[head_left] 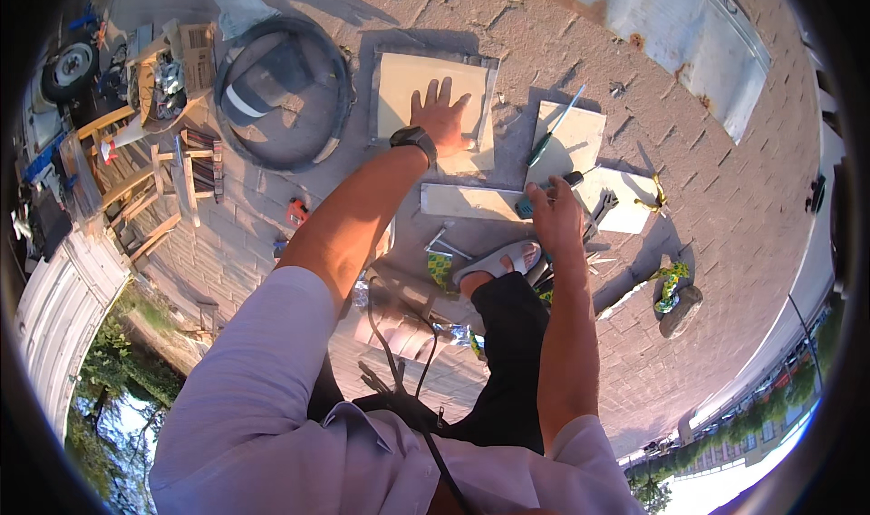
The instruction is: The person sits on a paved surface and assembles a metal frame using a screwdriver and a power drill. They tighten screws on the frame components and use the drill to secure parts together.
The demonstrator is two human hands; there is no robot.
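My left hand [440, 119] lies flat with fingers spread on a light square wooden panel [399, 85], which sits on a greyish frame [494, 71]. My right hand [558, 214] is closed around a small teal-and-black tool [525, 208] that looks like a cordless drill; its dark front end points up and right, and my fingers hide much of it. Below the hand and tool are pale boards. A long screwdriver [542, 147] with a dark green handle rests on one board [580, 134]. Dark pliers or a wrench [604, 205] lie just right of my right hand.
A black tire [220, 107] lies at the left beside wooden stools [186, 175] and piled boxes. A yellow-handled tool [659, 194] lies at the right, near a stone [681, 313]. Sheet metal [671, 35] is at the far right. My sandalled foot [501, 261] is below the boards.
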